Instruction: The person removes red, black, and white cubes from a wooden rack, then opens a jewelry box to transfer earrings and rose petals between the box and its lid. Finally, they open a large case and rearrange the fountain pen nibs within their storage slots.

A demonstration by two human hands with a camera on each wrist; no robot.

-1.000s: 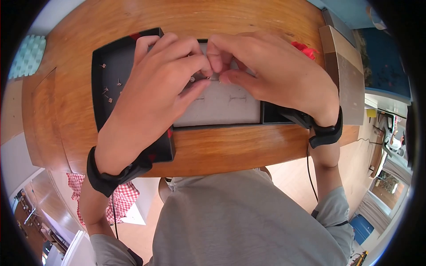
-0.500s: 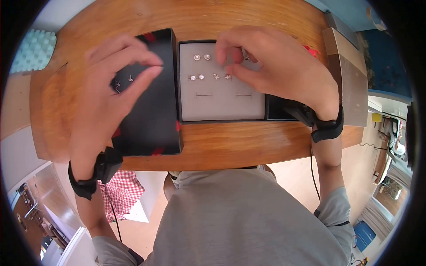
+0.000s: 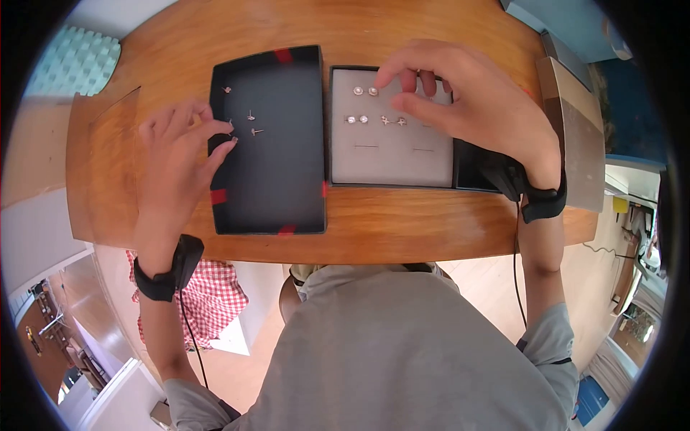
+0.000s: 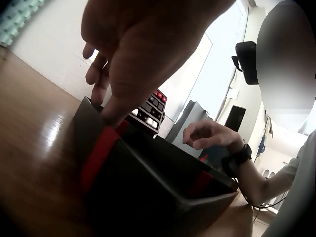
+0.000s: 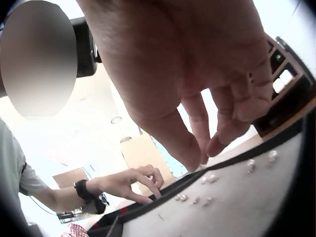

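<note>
My left hand (image 3: 176, 161) reaches over the left wall of a black box lid (image 3: 287, 172) with red ribbon bits. Its thumb and index finger are spread slightly apart, their tips close to a stud earring at the lid's left side. More stud earrings (image 3: 251, 115) lie loose in the lid. My right hand (image 3: 467, 97) hovers over a grey jewelry pad (image 3: 392, 169), fingers loosely bent, thumb apart from the index finger. Round sparkling studs (image 3: 357, 120) and star-shaped studs (image 3: 393, 121) sit in pairs on the pad, which has bare slits in front. My right hand covers its back right part.
The lid and the black-edged box holding the pad stand side by side on a wooden table (image 3: 359, 241). A cardboard box (image 3: 575, 144) stands at the right, and a pale green bumpy object (image 3: 72, 61) at the back left. A red checkered cloth (image 3: 212, 298) hangs below the front edge.
My hands were together over the pad; the left has since moved away to the lid's left side. My right hand stays over the pad, with its fingers loosened. Studs on the pad are now uncovered.
</note>
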